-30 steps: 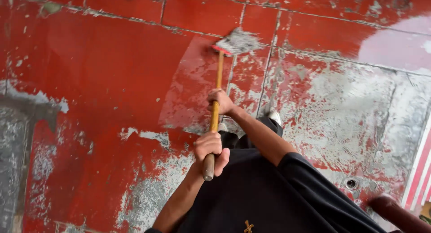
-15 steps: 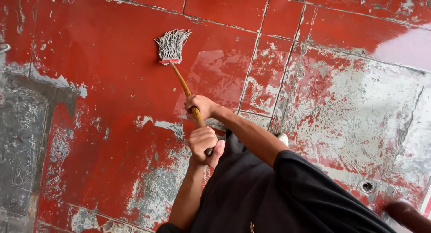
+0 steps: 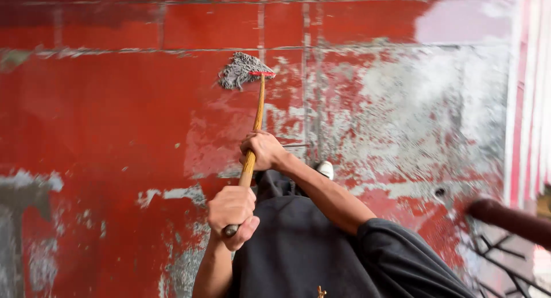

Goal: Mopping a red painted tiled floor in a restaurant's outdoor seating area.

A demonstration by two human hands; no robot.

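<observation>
Left hand: the left hand is curled into a fist around the near end of the mop handle, fingers wrapped tight, with the tip of the stick poking out just below the little finger.
Right hand: the right hand is clamped on the same stick further out, beyond the left hand, knuckles up and fingers folded round the wood.
Mop handle: the mop handle is a yellowish wooden stick that runs from the left fist, through the right fist and away from the body, nearly straight ahead with a slight lean to the right.
Mop head: the mop head is a bundle of grey strings on a red clamp at the far end of the stick, well beyond the right hand; the strings lie on the floor and fan to the left of the clamp.
Floor: the floor is red tile with worn grey and white patches, most of them to the right of both hands and below the left fist.
Clothing: dark trousers fill the space just right of the left hand, and a dark sleeve covers the right upper arm.
Shoe: a pale shoe tip shows just right of the right wrist.
Railing: a dark reddish railing stands well off to the right of both hands.
</observation>
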